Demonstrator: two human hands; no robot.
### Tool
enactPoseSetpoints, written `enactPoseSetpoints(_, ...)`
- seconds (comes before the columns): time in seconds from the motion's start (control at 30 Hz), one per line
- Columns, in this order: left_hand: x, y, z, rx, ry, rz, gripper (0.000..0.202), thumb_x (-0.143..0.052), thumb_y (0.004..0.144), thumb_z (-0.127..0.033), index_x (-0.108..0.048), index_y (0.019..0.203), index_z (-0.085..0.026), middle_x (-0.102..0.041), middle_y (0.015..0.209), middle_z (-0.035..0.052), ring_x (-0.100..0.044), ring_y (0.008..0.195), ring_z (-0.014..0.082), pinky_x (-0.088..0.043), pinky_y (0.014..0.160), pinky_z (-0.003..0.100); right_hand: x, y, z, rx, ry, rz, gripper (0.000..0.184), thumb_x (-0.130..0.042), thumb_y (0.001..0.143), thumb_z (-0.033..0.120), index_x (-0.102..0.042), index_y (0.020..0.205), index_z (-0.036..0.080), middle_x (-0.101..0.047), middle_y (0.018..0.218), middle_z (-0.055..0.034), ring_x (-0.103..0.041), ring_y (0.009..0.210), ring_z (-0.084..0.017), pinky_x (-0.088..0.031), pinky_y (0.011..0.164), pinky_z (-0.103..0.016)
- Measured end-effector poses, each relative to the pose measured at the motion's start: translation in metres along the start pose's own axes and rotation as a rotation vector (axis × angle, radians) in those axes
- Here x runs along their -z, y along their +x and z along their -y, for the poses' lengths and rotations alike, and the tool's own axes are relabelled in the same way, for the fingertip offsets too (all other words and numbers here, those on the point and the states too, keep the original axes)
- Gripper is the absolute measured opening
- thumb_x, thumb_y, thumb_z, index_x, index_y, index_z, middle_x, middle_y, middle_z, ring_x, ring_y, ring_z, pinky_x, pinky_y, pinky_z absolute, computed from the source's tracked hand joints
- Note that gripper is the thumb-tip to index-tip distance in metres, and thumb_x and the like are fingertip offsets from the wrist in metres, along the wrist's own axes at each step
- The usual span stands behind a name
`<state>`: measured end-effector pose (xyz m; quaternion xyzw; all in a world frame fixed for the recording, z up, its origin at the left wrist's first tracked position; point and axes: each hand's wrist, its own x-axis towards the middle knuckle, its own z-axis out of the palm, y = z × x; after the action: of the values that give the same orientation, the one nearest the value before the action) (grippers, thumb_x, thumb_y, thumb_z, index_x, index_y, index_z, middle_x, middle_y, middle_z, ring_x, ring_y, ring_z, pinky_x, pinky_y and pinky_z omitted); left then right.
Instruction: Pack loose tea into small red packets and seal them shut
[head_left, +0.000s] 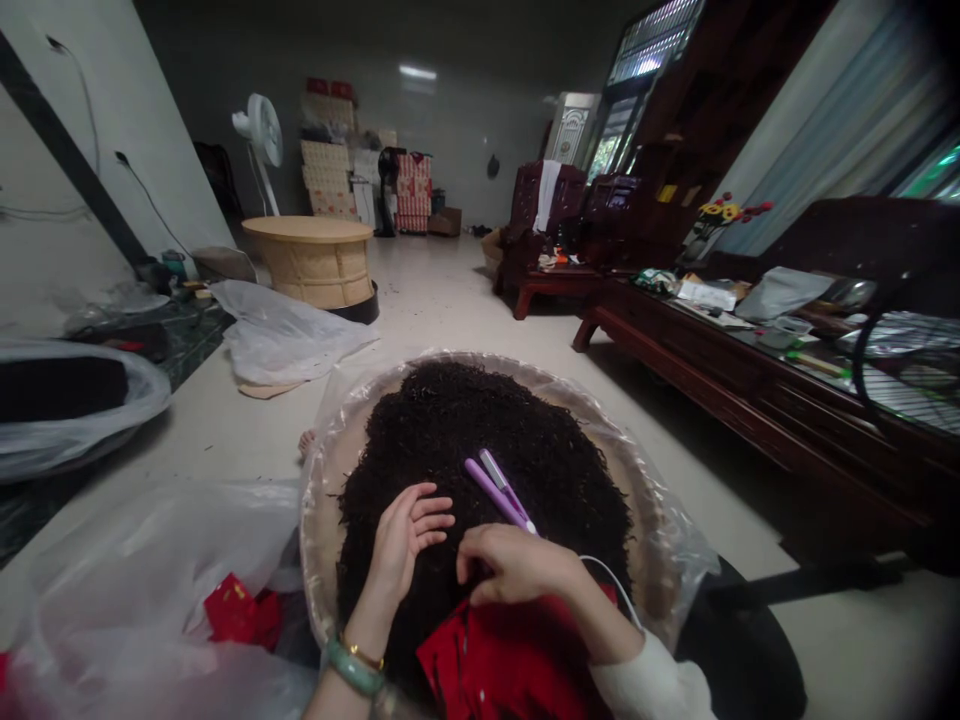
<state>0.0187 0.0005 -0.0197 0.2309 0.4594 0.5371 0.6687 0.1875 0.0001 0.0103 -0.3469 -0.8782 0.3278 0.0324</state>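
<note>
A big round basket lined with clear plastic (319,560) holds a heap of dark, thin, twisted dry leaves (480,420) that look like tea. My left hand (412,525) is above the leaves, palm turned inward, fingers apart and nothing in them. Loosely curled, my right hand (517,562) hovers beside it with thumb and fingers apart; I see nothing between them. Just beyond the right hand, a small purple hair straightener (499,490) lies on the leaves, jaws apart, a white cord running off right. Red packets (517,660) are under my right hand and forearm.
Left of the basket is a clear plastic bag (150,570) with red packets (240,610). Another plastic-lined basket (142,400) sits at far left. A round wooden-topped table (307,230) and a white fan (262,130) stand behind. A dark wooden table (705,370) runs along the right.
</note>
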Motion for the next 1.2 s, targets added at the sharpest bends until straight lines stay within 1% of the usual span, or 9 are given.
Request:
enactPoseSetpoints(0.13, 0.002, 0.000, 0.001, -0.019, 0.010, -0.007, 0.025, -0.059, 0.078, -0.033, -0.060, 0.093, -0.013, -0.074, 0.077, 0.0099, -0.070, 0.061, 0.0178, -0.050, 0.051, 0.023, -0.010, -0.006, -0.006, -0.115, 0.086, 0.000, 0.008, -0.075, 0.065, 0.015, -0.069, 0.067, 0.020, -0.060, 0.060, 0.0048, -0.052, 0.056, -0.011, -0.035, 0.054, -0.020)
enactPoseSetpoints(0.2, 0.004, -0.001, 0.001, -0.026, 0.026, -0.005, 0.027, -0.061, 0.077, -0.035, -0.060, 0.094, -0.014, -0.074, 0.078, 0.0101, -0.070, 0.063, 0.0185, -0.050, 0.052, 0.024, -0.007, -0.014, -0.009, -0.160, 0.205, -0.096, 0.007, -0.068, 0.073, 0.017, -0.066, 0.067, 0.019, -0.058, 0.059, 0.0046, -0.051, 0.055, -0.010, -0.036, 0.054, -0.020)
enactPoseSetpoints(0.4, 0.009, -0.015, 0.005, -0.123, 0.168, 0.043, 0.038, -0.062, 0.077, -0.044, -0.060, 0.102, -0.015, -0.073, 0.098, 0.0148, -0.070, 0.088, 0.0249, -0.052, 0.074, 0.032, 0.003, -0.036, -0.003, -0.249, 0.370, -0.972, 0.020, -0.050, 0.087, 0.037, -0.052, 0.076, 0.021, -0.057, 0.065, -0.0005, -0.051, 0.057, -0.014, -0.043, 0.054, -0.024)
enactPoseSetpoints(0.5, 0.003, -0.031, 0.017, -0.298, 0.318, 0.147, 0.056, -0.073, 0.069, -0.032, -0.055, 0.121, -0.020, -0.061, 0.128, 0.0160, -0.056, 0.120, 0.0288, -0.043, 0.099, 0.040, -0.015, -0.028, 0.013, -0.237, 0.342, -1.214, 0.017, -0.050, 0.087, 0.036, -0.051, 0.077, 0.021, -0.060, 0.076, -0.0048, -0.055, 0.061, -0.014, -0.048, 0.055, -0.025)
enactPoseSetpoints(0.6, -0.004, -0.043, 0.031, -0.417, 0.473, 0.208, 0.062, -0.073, 0.066, -0.021, -0.056, 0.125, -0.021, -0.052, 0.139, 0.0132, -0.043, 0.132, 0.0286, -0.027, 0.113, 0.043, -0.038, -0.012, 0.028, -0.079, 0.329, -1.140, 0.012, -0.053, 0.084, 0.027, -0.051, 0.073, 0.021, -0.060, 0.088, -0.0079, -0.057, 0.067, -0.015, -0.050, 0.052, -0.023)
enactPoseSetpoints(0.7, -0.006, -0.046, 0.037, -0.426, 0.444, 0.204, 0.041, -0.064, 0.073, -0.020, -0.064, 0.114, -0.020, -0.062, 0.125, 0.0133, -0.053, 0.122, 0.0286, -0.032, 0.111, 0.043, -0.047, -0.004, 0.034, -0.008, 0.348, -1.100, 0.003, -0.054, 0.083, 0.022, -0.056, 0.082, 0.020, -0.058, 0.096, -0.0099, -0.060, 0.075, -0.017, -0.053, 0.055, -0.025)
enactPoseSetpoints(0.87, 0.000, -0.045, 0.028, -0.377, 0.388, 0.101, 0.020, -0.062, 0.074, -0.019, -0.072, 0.091, -0.021, -0.072, 0.099, 0.0133, -0.061, 0.109, 0.0306, -0.042, 0.102, 0.038, -0.038, -0.009, 0.023, 0.070, -0.034, -1.100, 0.048, -0.058, 0.085, 0.023, -0.048, 0.132, 0.026, -0.051, 0.131, -0.0140, -0.052, 0.116, -0.028, -0.050, 0.089, -0.044)
enactPoseSetpoints(1.07, -0.001, -0.055, 0.015, -0.464, 0.604, 0.148, 0.021, -0.059, 0.081, -0.029, -0.070, 0.099, -0.026, -0.073, 0.099, 0.0100, -0.067, 0.096, 0.0283, -0.049, 0.085, 0.032, -0.039, -0.005, 0.017, 0.174, -0.282, -1.183, 0.052, -0.047, 0.091, 0.011, -0.042, 0.139, 0.031, -0.058, 0.126, -0.0103, -0.056, 0.110, -0.025, -0.050, 0.087, -0.044)
enactPoseSetpoints(1.2, -0.001, -0.058, 0.015, -0.495, 0.708, 0.107, 0.022, -0.055, 0.083, -0.032, -0.070, 0.098, -0.026, -0.074, 0.092, 0.0093, -0.068, 0.082, 0.0268, -0.050, 0.076, 0.030, -0.044, -0.006, 0.021, 0.146, -0.295, -1.250, 0.037, -0.052, 0.090, 0.013, -0.056, 0.124, 0.027, -0.060, 0.115, -0.0103, -0.057, 0.103, -0.025, -0.051, 0.082, -0.043)
